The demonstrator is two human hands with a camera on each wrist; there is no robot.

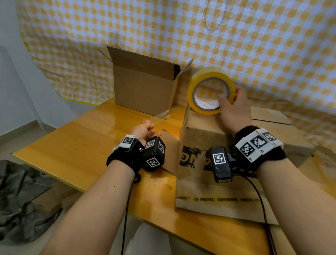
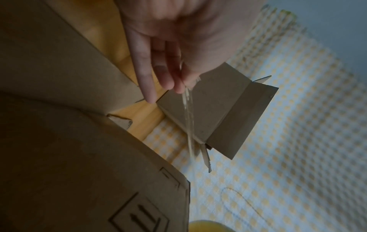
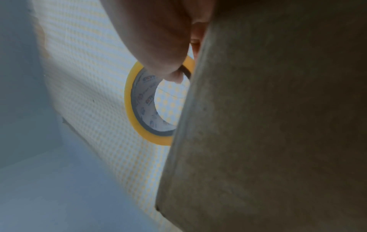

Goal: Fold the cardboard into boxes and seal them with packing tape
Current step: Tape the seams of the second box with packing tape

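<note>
Head view shows our right hand (image 1: 233, 109) gripping the tape roll (image 1: 211, 93), thumb hooked inside the core and fingers wrapped over the yellow outer rim, with the roll standing on edge on top of the large box (image 1: 201, 136) directly under that grip. From the right wrist view we see the same hold from below: a thumb tip (image 3: 174, 77) pressed into the printed inner ring of the tape roll (image 3: 139, 109), and the wall of the large box (image 3: 268, 125) filling the frame just beside it. A clear strip of tape (image 1: 160, 115) runs from the roll side down toward our left hand (image 1: 144, 131), which sits lower and to the left of the grip, in front of the large box's corner. In the left wrist view the strip of tape (image 2: 187, 109) hangs from the fingertips (image 2: 179, 87) of our left hand (image 2: 174, 39), pinched between thumb and fingers while the remaining fingers point straight. Beyond that pinch stands the small box (image 1: 145, 87), open at the top with flaps raised, behind and left of the roll; the same small box (image 2: 218, 109) appears just past our fingertips. Everything rests on the wooden table (image 1: 85, 143). A checked cloth (image 1: 263, 44) hangs behind, and crumpled grey sheeting (image 1: 12, 197) lies on the floor to the left of the table.
</note>
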